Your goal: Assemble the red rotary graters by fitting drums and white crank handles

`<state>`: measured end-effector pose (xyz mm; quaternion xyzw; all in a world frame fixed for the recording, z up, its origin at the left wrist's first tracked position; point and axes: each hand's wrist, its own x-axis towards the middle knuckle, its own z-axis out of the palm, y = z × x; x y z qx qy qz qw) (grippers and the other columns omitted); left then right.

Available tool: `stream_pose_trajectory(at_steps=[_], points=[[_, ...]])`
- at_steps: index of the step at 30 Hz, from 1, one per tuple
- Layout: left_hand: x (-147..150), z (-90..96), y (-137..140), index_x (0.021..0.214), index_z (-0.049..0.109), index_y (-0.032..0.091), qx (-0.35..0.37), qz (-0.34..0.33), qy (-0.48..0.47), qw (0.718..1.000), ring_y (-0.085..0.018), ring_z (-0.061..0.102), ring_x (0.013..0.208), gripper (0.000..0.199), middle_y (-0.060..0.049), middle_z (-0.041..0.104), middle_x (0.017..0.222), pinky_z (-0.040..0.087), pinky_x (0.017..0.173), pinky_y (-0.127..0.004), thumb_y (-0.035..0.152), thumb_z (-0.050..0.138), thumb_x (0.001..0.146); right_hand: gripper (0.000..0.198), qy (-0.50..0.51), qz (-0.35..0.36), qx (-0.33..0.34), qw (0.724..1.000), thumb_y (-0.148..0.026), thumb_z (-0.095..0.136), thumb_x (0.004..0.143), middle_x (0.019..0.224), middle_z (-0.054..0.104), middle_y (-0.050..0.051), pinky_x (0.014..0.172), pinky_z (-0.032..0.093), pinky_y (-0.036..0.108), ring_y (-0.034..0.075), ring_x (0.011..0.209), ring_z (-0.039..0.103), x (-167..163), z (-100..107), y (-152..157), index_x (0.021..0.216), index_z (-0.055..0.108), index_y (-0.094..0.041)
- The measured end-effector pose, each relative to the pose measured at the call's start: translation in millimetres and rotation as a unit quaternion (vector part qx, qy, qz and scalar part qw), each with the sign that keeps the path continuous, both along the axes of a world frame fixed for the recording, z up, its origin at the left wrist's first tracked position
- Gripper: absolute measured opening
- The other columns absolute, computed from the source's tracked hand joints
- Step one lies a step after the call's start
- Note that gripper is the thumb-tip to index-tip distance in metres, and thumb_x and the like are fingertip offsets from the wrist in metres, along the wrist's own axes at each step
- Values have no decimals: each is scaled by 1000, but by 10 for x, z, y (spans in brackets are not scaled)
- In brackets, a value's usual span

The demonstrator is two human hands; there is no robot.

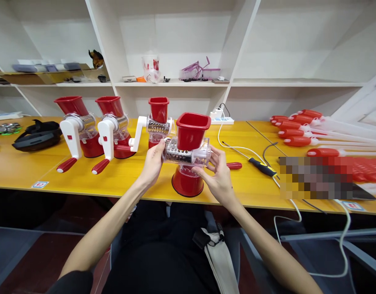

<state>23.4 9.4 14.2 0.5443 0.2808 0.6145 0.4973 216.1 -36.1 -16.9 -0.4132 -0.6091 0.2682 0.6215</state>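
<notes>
A red rotary grater point(188, 181) stands upright in front of me, with a square red hopper on top, a clear housing and a metal grating drum point(178, 156) inside it. My left hand point(153, 165) grips the left end of the drum and housing, thumb on top. My right hand point(218, 175) holds the clear housing's right end, its thumb in front and fingers behind. No crank shows on this grater. Just past my right hand lies a red handle point(234, 165), partly hidden. Another grater point(159, 109) with a white crank stands close behind my left hand.
Two more assembled graters point(94, 147) point(124, 150) stand to the left, beside a dark headset-like object point(37, 136). On the right lie a screwdriver point(262, 167), cables, a power strip point(222, 120) and several red-handled items point(298, 141). White shelves point(175, 83) rise behind the yellow table point(114, 181).
</notes>
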Motion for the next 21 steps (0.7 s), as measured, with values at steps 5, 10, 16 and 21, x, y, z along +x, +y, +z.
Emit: stream_pose_trajectory(at_steps=[5, 10, 16, 21], points=[[-89, -18, 106, 93, 76, 14, -36, -101, -73, 992, -23, 73, 101, 42, -6, 80, 92, 54, 94, -32, 56, 78, 82, 76, -4, -14, -7, 1000, -45, 88, 70, 135, 62, 18, 101, 59, 51, 31, 122, 67, -66, 55, -71, 129, 46, -23], [-201, -89, 127, 106, 78, 16, -52, -124, -102, 986, -25, 71, 115, 37, -6, 81, 104, 51, 107, -35, 48, 78, 85, 76, -9, -18, -7, 1000, -52, 87, 71, 130, 64, 19, 94, 63, 47, 31, 121, 67, -147, 91, -113, 126, 43, -22], [-366, -27, 167, 96, 79, 12, -53, -117, -75, 989, -26, 74, 109, 36, -9, 81, 100, 57, 99, -35, 46, 80, 83, 80, -67, -39, -9, 997, -63, 82, 71, 126, 66, 19, 95, 60, 52, 35, 119, 67, -300, 157, -83, 127, 42, -22], [-496, 49, 156, 92, 79, 14, -51, -90, -33, 994, -25, 76, 101, 38, -7, 81, 91, 59, 90, -31, 49, 83, 78, 82, -89, 1, -26, 996, -62, 80, 75, 133, 64, 20, 100, 57, 56, 37, 127, 64, -364, 164, -9, 134, 40, -22]])
